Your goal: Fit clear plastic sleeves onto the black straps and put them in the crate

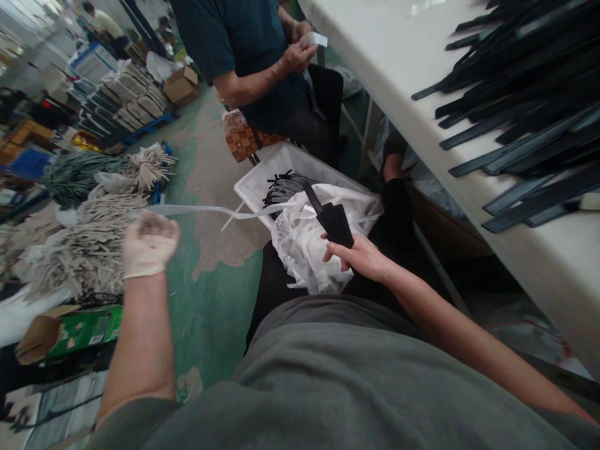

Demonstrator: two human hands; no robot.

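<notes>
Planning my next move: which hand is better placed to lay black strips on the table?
Probably the right hand: it holds black strips and is nearer the table. The left hand, farther off, holds a pale strip.

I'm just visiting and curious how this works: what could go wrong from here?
The white strip running from the left hand to the white heap might snag and drag other pieces out. In the right hand, one piece juts beyond the other black strips, so it could slip loose.
</notes>
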